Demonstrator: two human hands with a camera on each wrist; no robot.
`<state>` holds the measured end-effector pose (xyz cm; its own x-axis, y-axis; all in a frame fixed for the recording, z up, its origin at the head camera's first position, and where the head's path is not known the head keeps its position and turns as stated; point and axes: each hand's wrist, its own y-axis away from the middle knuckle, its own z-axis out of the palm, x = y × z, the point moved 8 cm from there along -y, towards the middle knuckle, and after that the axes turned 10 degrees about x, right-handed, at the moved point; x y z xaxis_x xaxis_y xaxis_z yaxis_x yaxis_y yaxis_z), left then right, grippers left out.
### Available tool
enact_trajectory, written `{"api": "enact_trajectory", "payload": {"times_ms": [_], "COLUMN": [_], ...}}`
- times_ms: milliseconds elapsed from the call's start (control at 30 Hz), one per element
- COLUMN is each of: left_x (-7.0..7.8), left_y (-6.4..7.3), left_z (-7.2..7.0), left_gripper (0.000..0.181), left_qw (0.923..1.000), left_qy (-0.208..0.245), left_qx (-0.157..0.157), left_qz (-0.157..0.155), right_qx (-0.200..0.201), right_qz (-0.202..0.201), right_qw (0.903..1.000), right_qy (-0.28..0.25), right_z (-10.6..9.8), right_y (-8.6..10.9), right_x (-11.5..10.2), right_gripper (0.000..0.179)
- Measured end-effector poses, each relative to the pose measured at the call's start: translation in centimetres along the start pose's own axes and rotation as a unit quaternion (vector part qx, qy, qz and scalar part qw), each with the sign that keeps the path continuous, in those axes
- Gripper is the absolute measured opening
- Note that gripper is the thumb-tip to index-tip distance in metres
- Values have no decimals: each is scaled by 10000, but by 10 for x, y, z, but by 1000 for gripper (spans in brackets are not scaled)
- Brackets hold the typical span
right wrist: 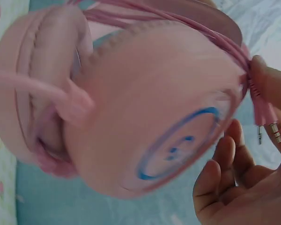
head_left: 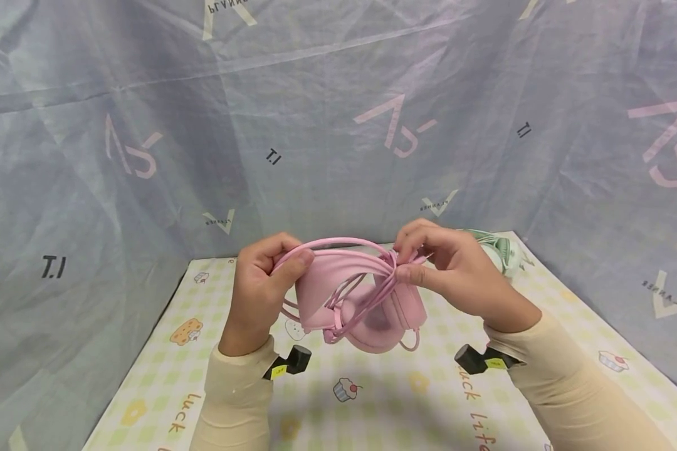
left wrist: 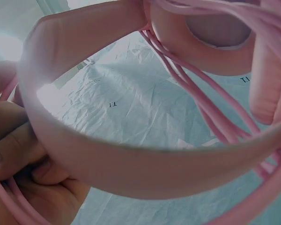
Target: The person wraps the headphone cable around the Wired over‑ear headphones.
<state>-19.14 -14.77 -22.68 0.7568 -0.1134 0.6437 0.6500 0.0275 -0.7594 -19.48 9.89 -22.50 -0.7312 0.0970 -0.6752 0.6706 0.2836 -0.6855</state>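
Pink headphones (head_left: 367, 335) are held up over the table with both hands. My left hand (head_left: 262, 285) grips the headband (head_left: 320, 285) on its left side, with loops of pink cable (head_left: 344, 241) running through the fingers. On the other side my right hand (head_left: 457, 269) pinches the bundled cable between thumb and fingers. In the right wrist view, two metal plugs (right wrist: 274, 132) stick out below that thumb, and the outer face of one ear cup (right wrist: 145, 108) carries a blue ring mark. The cable strands wrap around the headband and past the ear cups.
Mint green headphones (head_left: 508, 255) with a green cable lie at the back right, partly hidden behind my right hand. A checked tablecloth (head_left: 372, 413) with printed cupcakes covers the table. Grey-blue fabric (head_left: 327, 188) hangs behind and along both sides.
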Motion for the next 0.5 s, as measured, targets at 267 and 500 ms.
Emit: {"api": "enact_trajectory", "payload": {"times_ms": [267, 500], "left_x": [3, 7], "left_y": [0, -2], "left_z": [-4, -11], "left_gripper": [20, 21], "left_qw": [9997, 9988], "left_qy": [105, 310], "left_qx": [141, 277], "left_qz": [185, 274], "right_qx": [-588, -1190], "right_qz": [642, 651], "right_qw": [9950, 9751], "right_qy": [-483, -1752], "right_z": [16, 41], "right_y": [-2, 7], "right_x": [32, 39], "right_gripper": [39, 39]}}
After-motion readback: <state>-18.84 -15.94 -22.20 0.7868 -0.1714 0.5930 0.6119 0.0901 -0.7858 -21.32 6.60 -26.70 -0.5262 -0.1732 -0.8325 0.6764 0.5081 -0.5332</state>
